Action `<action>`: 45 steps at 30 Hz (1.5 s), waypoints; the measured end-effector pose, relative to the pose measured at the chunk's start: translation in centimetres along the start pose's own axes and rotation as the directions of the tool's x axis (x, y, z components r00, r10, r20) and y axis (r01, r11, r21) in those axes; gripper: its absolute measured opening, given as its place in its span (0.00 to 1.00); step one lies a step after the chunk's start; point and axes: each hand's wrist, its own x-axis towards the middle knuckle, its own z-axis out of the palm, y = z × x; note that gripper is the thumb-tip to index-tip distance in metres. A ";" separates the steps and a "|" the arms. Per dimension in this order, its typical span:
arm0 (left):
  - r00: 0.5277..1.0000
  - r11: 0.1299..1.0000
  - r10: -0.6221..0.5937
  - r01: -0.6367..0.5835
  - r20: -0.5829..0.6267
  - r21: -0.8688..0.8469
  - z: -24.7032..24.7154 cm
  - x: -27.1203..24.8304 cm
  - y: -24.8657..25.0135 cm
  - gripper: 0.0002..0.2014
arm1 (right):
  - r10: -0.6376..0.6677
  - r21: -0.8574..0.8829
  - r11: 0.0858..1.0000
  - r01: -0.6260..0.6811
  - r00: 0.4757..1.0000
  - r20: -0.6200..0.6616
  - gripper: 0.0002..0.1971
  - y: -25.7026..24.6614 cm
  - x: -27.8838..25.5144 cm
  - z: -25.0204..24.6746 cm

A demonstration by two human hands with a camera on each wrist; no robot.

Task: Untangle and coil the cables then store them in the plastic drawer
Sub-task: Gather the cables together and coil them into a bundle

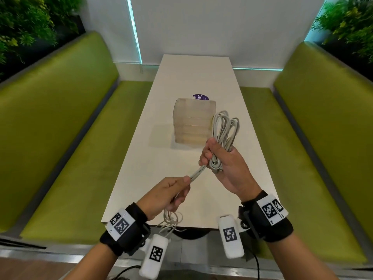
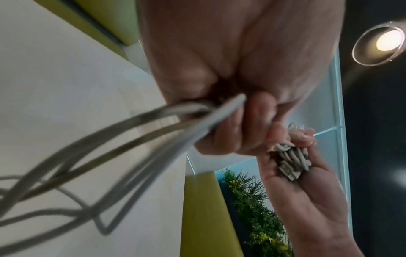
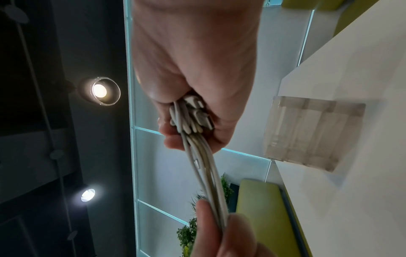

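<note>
My right hand point(image 1: 214, 156) grips a bundle of white cables point(image 1: 225, 128) above the table; their loops stand up past my fingers and plug ends point(image 3: 197, 111) lie in my palm. Several strands point(image 1: 198, 172) run down-left from that fist to my left hand point(image 1: 177, 190), which pinches them between thumb and fingers. Below the left hand a loose tangle point(image 1: 171, 219) hangs over the table's near edge. The clear plastic drawer unit point(image 1: 193, 120) stands mid-table, just behind and left of the raised loops, its drawers closed.
The narrow white table point(image 1: 201, 77) runs away from me between two green benches point(image 1: 70, 118) point(image 1: 312, 128). A purple round label point(image 1: 200, 97) lies behind the drawer unit. Plants line both upper corners.
</note>
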 end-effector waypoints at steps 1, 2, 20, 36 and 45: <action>1.000 0.999 0.001 -0.001 0.009 0.038 -0.1 0.0 0.0 0.22 | -0.002 -0.008 1.000 0.002 1.000 -0.006 0.09 -0.1 0.0 -0.1; 1.000 0.999 0.002 -0.003 0.025 0.045 -0.1 0.0 0.1 0.22 | -0.005 -0.014 1.000 0.005 1.000 -0.011 0.09 -0.1 0.0 -0.2; 0.998 0.981 -0.011 0.023 0.064 -0.194 -0.1 0.4 1.7 0.11 | 0.417 -0.967 0.191 0.170 0.877 0.237 0.12 -3.3 0.3 1.1; 0.917 0.990 -0.130 0.141 0.377 -0.001 -1.2 0.0 2.3 0.52 | 0.623 -0.858 -0.200 0.472 0.738 0.261 0.06 -3.0 0.1 1.2; 0.957 0.933 -0.190 0.107 0.219 0.344 -0.3 0.4 2.5 0.12 | 0.720 -0.956 -0.081 0.281 0.680 0.139 0.13 -1.8 0.5 1.9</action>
